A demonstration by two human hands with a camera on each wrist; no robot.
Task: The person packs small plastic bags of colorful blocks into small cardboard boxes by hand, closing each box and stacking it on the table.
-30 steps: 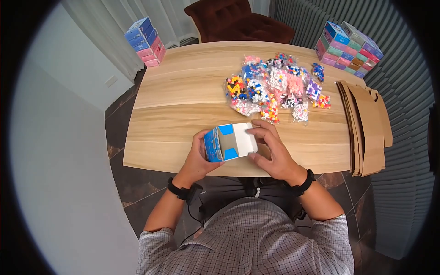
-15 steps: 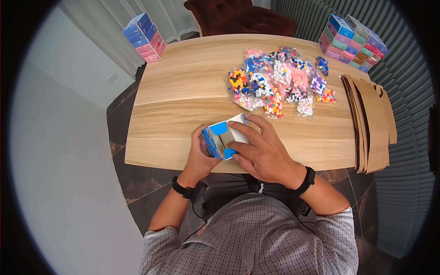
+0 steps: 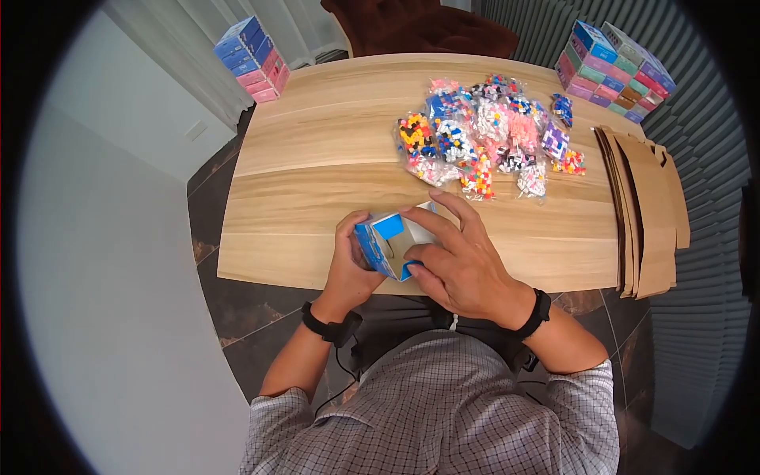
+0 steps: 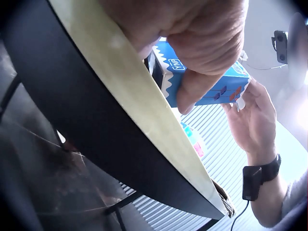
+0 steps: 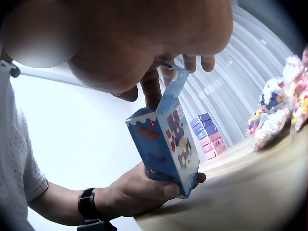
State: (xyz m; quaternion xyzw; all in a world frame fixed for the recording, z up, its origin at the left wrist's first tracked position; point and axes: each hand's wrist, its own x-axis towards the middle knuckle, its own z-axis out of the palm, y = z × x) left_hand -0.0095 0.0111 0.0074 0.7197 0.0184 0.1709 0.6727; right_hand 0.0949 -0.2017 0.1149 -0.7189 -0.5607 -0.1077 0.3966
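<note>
A small blue cardboard box (image 3: 374, 247) with its end open is held over the near side of the table. My left hand (image 3: 351, 261) grips it round its closed end, and in the left wrist view the thumb (image 4: 192, 91) lies along its printed side. My right hand (image 3: 467, 265) is at the open mouth, one finger dipping inside and the thumb near the lower blue flap (image 3: 406, 271). In the right wrist view the long end flap (image 5: 179, 84) stands up against the other fingers.
Clear bags of colourful small blocks (image 3: 491, 131) are heaped beyond the hands. Boxes are stacked at the far left (image 3: 252, 59) and far right (image 3: 613, 71) corners. Flattened brown cardboard (image 3: 645, 210) lies along the right edge of the wooden table (image 3: 309, 170). A chair (image 3: 419, 28) stands behind.
My right hand has moved left from the outer end of the white flap to the box's mouth, a finger now inside. The left hand has kept its grip on the box.
</note>
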